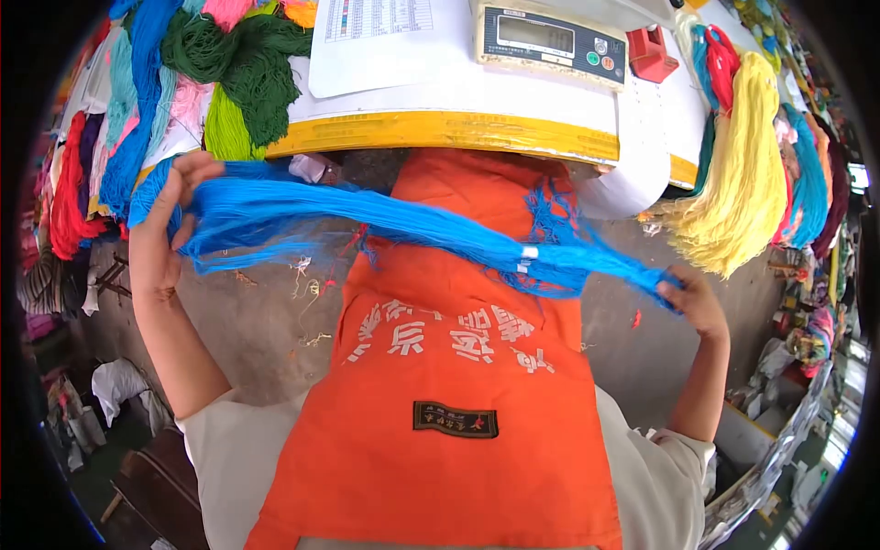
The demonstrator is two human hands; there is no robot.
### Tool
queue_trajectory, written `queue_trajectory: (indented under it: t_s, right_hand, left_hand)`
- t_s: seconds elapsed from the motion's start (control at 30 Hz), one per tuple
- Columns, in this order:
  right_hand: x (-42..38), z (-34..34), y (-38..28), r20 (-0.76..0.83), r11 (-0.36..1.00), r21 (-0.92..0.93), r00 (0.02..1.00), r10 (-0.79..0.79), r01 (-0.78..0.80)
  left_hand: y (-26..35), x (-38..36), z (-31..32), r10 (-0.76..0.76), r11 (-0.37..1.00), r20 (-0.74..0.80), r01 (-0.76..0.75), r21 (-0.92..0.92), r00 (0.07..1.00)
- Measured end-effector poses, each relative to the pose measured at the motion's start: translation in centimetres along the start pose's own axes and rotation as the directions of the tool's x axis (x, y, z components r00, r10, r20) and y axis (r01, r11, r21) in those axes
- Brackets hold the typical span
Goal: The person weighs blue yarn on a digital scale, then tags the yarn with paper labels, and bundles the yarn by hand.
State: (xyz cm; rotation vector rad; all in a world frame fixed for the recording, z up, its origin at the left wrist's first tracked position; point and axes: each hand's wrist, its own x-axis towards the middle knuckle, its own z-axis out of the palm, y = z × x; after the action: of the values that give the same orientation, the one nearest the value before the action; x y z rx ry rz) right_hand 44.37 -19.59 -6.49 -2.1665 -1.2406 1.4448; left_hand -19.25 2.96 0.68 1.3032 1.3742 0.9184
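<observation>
A long hank of bright blue yarn is stretched across in front of the orange apron. Its left end is looped round my left hand, whose fingers are bent over the strands. My right hand pinches the narrower right end. A small white tag sits round the hank right of its middle, and loose blue strands lie on the apron above it.
The table's yellow edge runs beyond the yarn. On the table are a digital scale, a printed sheet and a red block. Dark green yarn lies left, pale yellow yarn hangs right. Thread scraps litter the floor.
</observation>
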Motion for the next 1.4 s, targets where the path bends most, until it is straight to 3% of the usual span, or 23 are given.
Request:
queue_trajectory:
  t_s: [0.03, 0.07, 0.1, 0.13, 0.17, 0.2, 0.27, 0.37, 0.47, 0.53, 0.63, 0.67, 0.77, 0.83, 0.9, 0.97, 1.1, 1.2, 1.27, 1.3, 1.33, 1.37, 1.4]
  right_hand:
    - [0.3, 0.8, 0.6, -0.001, 1.0, 0.002, 1.0, -0.001, 0.001]
    - [0.4, 2.0, 0.6, -0.056, 0.87, -0.469, 0.977, -0.205, 0.155]
    - [0.7, 3.1, 0.0, -0.014, 0.51, -0.832, 0.912, -0.411, 0.217]
    - [1.4, 4.7, -2.9, -0.033, 0.519, -0.82, 0.885, -0.464, 0.241]
    - [1.8, 6.3, -7.2, -0.006, 0.645, -0.656, 0.852, -0.523, 0.391]
    - [2.1, 7.8, -11.6, 0.016, 0.718, -0.452, 0.809, -0.588, 0.53]
    - [2.6, 11.0, -17.9, -0.021, 0.552, -0.269, 0.568, -0.823, 0.789]
    - [1.6, 14.9, -25.9, -0.111, 0.527, 0.161, 0.546, -0.83, 0.834]
    - [2.2, 17.3, -29.2, 0.01, 0.469, 0.57, 0.565, -0.825, 0.674]
    - [3.1, 17.7, -29.1, -0.005, 0.412, 0.541, 0.493, -0.87, 0.733]
    - [2.4, 17.0, -29.4, -0.043, 0.468, 0.649, 0.643, -0.765, 0.6]
    - [2.3, 16.8, -29.3, -0.042, 0.469, 0.648, 0.643, -0.765, 0.6]
    - [2.5, 16.3, -28.8, -0.065, 0.534, 0.607, 0.706, -0.705, 0.589]
    - [3.2, 16.6, -28.0, -0.232, 0.522, 0.167, 0.548, -0.804, 0.837]
    - [3.5, 16.4, -27.7, -0.244, 0.522, 0.162, 0.547, -0.801, 0.837]
    - [3.3, 16.2, -27.9, -0.284, 0.452, 0.52, 0.646, -0.709, 0.725]
    - [2.4, 14.1, -28.1, 0.009, 0.467, 0.8, 0.772, -0.636, 0.376]
    - [3.4, 14.5, -27.2, 0.143, 0.567, 0.735, 0.733, -0.665, 0.371]
    - [3.0, 13.6, -27.0, 0.044, 0.599, 0.642, 0.756, -0.653, 0.48]
    - [2.7, 12.5, -26.5, -0.033, 0.614, 0.607, 0.787, -0.616, 0.505]
    - [3.2, 10.8, -24.6, -0.035, 0.515, 0.724, 0.77, -0.637, 0.459]
    - [3.1, 9.5, -23.4, -0.129, 0.415, 0.765, 0.748, -0.651, 0.493]
    - [2.4, 8.0, -22.1, -0.145, 0.457, 0.747, 0.789, -0.596, 0.483]
  left_hand:
    - [0.4, -0.3, 0.9, 0.064, 0.98, -0.148, -0.034, 0.196, 0.987]
    - [0.1, -0.4, 0.6, 0.166, 0.924, -0.134, -0.107, 0.368, 0.977]
    - [0.0, -0.6, 1.4, 0.173, 0.937, -0.184, -0.105, 0.333, 0.968]
    - [0.5, -1.2, 2.6, 0.146, 0.967, -0.169, -0.105, 0.234, 0.975]
    - [1.3, -1.7, 5.2, 0.231, 0.97, -0.093, -0.221, 0.105, 0.969]
    - [0.7, -1.1, 5.7, 0.337, 0.941, 0.135, -0.331, -0.063, 0.932]
    - [3.9, -1.4, 10.2, 0.341, 0.933, 0.368, -0.262, -0.248, 0.865]
    - [6.4, -1.5, 14.2, 0.527, 0.843, 0.54, -0.324, -0.429, 0.657]
    - [6.6, -1.4, 15.5, 0.574, 0.819, 0.575, -0.414, -0.397, 0.584]
    - [5.5, -1.2, 15.1, 0.576, 0.817, 0.566, -0.396, -0.418, 0.59]
    - [3.4, -0.4, 15.2, 0.611, 0.781, 0.514, -0.352, -0.516, 0.602]
    - [3.2, -0.8, 15.2, 0.515, 0.817, 0.51, -0.215, -0.535, 0.688]
    - [3.6, -1.3, 15.7, 0.513, 0.83, 0.466, -0.28, -0.482, 0.72]
    - [3.7, -1.7, 17.0, 0.497, 0.865, 0.388, -0.409, -0.29, 0.776]
    - [3.2, -1.2, 17.6, 0.545, 0.83, 0.339, -0.439, -0.344, 0.767]
    - [3.8, -1.6, 17.9, 0.364, 0.878, 0.386, -0.173, -0.447, 0.848]
    - [4.4, -1.3, 18.2, 0.382, 0.831, 0.45, -0.087, -0.549, 0.807]
    - [3.6, -0.7, 18.6, 0.337, 0.751, 0.404, 0.016, -0.66, 0.85]
    - [4.0, -0.7, 17.4, 0.214, 0.735, 0.667, 0.332, -0.591, 0.713]
    - [3.3, 0.0, 16.7, 0.221, 0.852, 0.785, 0.278, -0.444, 0.579]
    - [3.5, -0.4, 15.4, 0.21, 0.937, 0.798, 0.117, -0.33, 0.565]
    - [3.5, -0.7, 13.0, 0.164, 0.939, 0.74, 0.126, -0.32, 0.653]
    - [3.4, -1.0, 10.6, 0.115, 0.94, 0.671, 0.138, -0.312, 0.733]
